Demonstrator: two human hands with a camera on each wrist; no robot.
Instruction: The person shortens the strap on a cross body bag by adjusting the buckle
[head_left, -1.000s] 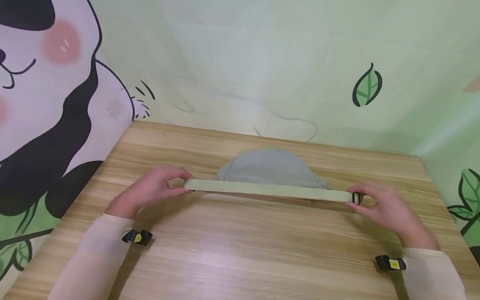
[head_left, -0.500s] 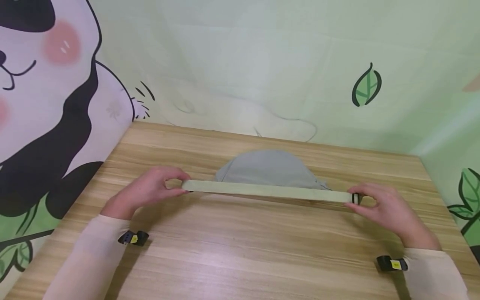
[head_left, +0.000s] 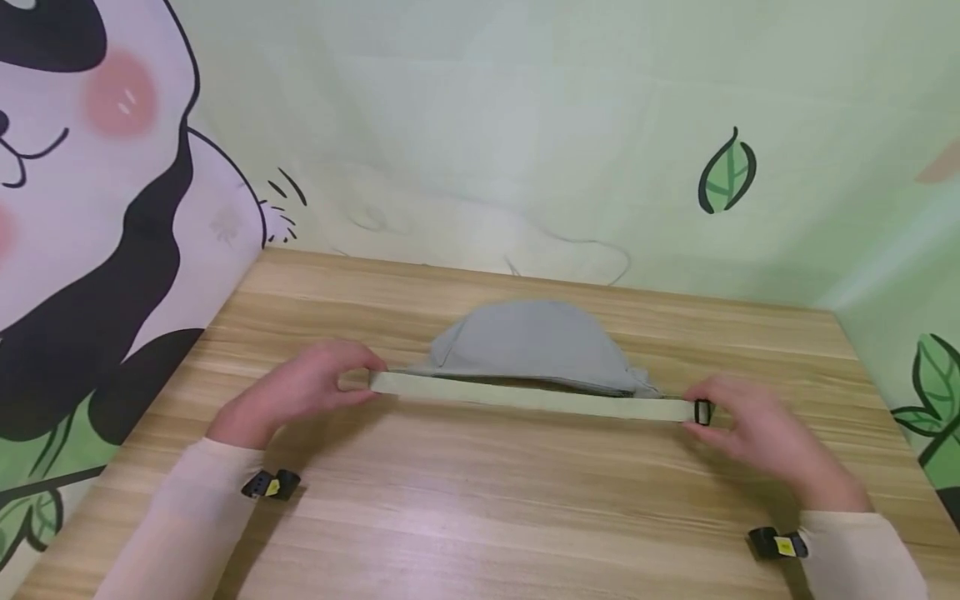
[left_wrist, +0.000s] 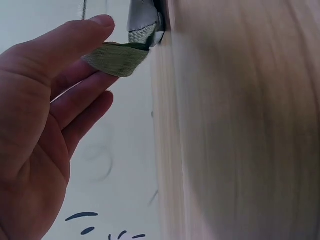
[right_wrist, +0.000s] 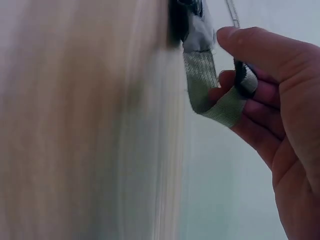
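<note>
A grey waist bag lies on the wooden table, its curved edge toward the back wall. Its pale green strap is drawn out straight along the near side, between both hands. My left hand holds the strap's left end, where the webbing bends over the fingers below the thumb in the left wrist view. At the other end, my right hand grips the strap beside a black slider buckle. In the right wrist view the green webbing loops round the fingers.
Bare wooden tabletop stretches in front of the bag. A pale green wall cloth with a panda and leaves printed on it stands behind and beside the table. Each wrist wears a small black camera.
Both hands have shifted slightly nearer with the strap, the right one more. A dark gap now shows between strap and bag. Both grips are kept.
</note>
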